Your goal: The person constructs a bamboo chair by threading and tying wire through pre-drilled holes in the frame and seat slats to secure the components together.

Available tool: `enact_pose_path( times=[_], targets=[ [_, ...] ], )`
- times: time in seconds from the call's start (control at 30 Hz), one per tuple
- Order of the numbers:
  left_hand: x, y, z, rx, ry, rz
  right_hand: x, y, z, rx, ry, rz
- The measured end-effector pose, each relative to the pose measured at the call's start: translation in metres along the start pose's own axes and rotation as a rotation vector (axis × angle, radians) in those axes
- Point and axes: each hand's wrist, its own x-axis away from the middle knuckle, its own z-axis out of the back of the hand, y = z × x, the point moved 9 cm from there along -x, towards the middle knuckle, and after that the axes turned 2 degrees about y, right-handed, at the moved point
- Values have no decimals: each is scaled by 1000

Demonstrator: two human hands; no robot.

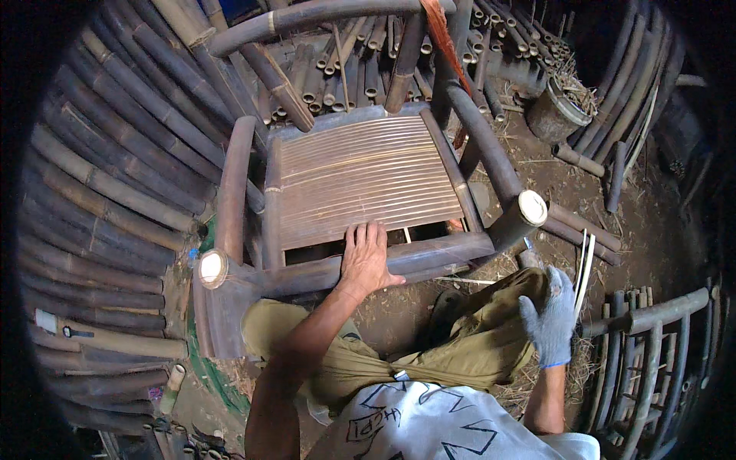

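Observation:
A dark bamboo armchair (pixel 238 161) stands in front of me, its seat made of thin lengthwise-split slats (pixel 368 176). My bare left hand (pixel 366 257) lies over the front rail (pixel 452 249), its fingers stretched onto the frontmost slats and its thumb spread to the right. Between slats and rail there is a dark gap. My right hand (pixel 550 318), in a grey knitted glove, is beside my right knee with its thumb apart from the fingers. Thin pale bamboo strips (pixel 586 264) stand up just right of the glove; whether the hand touches them, I cannot tell.
Dark bamboo poles (pixel 100 184) are stacked along the left. More cut poles (pixel 368 73) lie behind the chair. A bucket (pixel 556 115) of shavings stands at the far right. Near right is a bamboo frame (pixel 652 360). Loose pole pieces (pixel 579 234) rest on the dirt floor.

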Motion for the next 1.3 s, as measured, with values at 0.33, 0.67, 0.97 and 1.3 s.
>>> enact_pose_path(
  times=[0.33,0.67,0.97,1.3],
  targets=[
    [-16,11,1,-95,-81,-12,10,-76,-123,-362,-212,68],
    [7,-28,-8,160,197,73,-100,-176,-213,72,-181,640],
    [-4,-16,5,86,264,101,-104,-187,-266,215,-472,937],
    [-12,-17,-2,229,81,65,-113,-157,-199,-202,-562,712]
  ],
)
